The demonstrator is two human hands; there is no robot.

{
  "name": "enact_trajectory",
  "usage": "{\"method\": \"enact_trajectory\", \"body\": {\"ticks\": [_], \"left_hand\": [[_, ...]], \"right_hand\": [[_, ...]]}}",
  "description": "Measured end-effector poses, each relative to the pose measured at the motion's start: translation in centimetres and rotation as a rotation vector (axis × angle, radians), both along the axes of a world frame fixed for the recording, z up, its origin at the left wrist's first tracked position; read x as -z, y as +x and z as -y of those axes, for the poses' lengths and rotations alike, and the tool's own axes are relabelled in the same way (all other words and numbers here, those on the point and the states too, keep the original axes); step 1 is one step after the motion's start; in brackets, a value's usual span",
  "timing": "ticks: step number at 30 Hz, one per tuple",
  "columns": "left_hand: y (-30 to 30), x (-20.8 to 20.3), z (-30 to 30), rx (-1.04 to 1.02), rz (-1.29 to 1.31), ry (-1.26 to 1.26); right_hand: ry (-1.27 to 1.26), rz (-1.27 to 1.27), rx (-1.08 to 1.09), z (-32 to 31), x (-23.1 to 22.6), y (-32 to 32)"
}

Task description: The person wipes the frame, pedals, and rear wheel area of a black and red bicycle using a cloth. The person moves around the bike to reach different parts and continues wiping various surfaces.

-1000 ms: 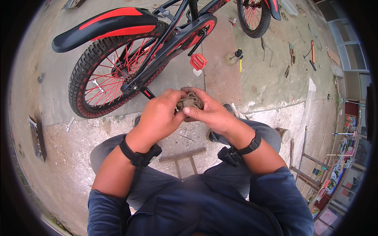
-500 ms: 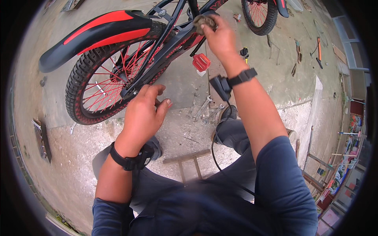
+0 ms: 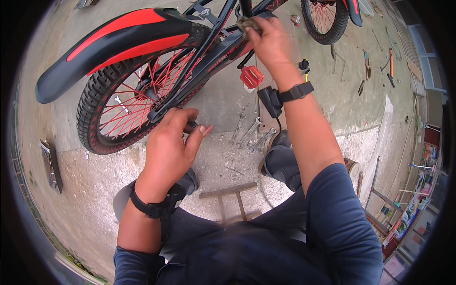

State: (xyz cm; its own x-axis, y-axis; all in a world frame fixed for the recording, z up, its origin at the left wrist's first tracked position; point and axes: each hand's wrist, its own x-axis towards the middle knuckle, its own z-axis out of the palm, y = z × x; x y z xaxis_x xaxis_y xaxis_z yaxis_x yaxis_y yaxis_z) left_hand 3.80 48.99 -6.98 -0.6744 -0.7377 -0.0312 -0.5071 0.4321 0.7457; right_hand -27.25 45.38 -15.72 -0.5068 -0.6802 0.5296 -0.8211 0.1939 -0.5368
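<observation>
My right hand [image 3: 270, 40] pinches a crumpled grey-brown rag [image 3: 248, 26] against the bicycle's black frame, above the red pedal [image 3: 251, 77]. The bicycle [image 3: 223, 52] is black and red, with knobbly tyres and red spokes. Beside the rear hub, at the back end of the chain guard [image 3: 202, 71], my left hand [image 3: 168, 142] has its fingers bent and its thumb apart. No held object is plain in it; part of the fingers is hidden. A black and red mudguard [image 3: 118, 40] covers the rear wheel [image 3: 95, 114].
Several wrenches [image 3: 249, 130] lie on the ground between my feet and the bicycle. A hammer with an orange handle [image 3: 391, 66] and pliers [image 3: 367, 66] lie farther right. A small wooden stool frame [image 3: 228, 191] is below me. The front wheel [image 3: 325, 21] stands at the far right.
The bicycle's rear has shifted slightly left and down in view. My right hand and the rag have moved a little right along the frame. My left hand stays by the hub.
</observation>
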Motion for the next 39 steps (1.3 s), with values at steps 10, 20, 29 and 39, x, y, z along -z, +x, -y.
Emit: {"method": "enact_trajectory", "body": {"ticks": [10,20,29,39], "left_hand": [[-0.5,0.3,0.0,0.019,0.01,0.036],[0.4,0.2,-0.2,0.0,-0.009,0.003],[-0.7,0.4,0.5,-0.016,0.075,0.081],[-1.8,1.6,1.7,0.005,0.091,0.096]], "right_hand": [[0.126,0.006,-0.362,-3.6,3.7,11.6],[0.107,0.512,0.452,-0.3,0.5,-7.8],[-0.014,-0.121,0.073,-0.1,2.6,-6.3],[-0.126,-0.147,-0.172,-0.6,5.4,-11.9]]}}
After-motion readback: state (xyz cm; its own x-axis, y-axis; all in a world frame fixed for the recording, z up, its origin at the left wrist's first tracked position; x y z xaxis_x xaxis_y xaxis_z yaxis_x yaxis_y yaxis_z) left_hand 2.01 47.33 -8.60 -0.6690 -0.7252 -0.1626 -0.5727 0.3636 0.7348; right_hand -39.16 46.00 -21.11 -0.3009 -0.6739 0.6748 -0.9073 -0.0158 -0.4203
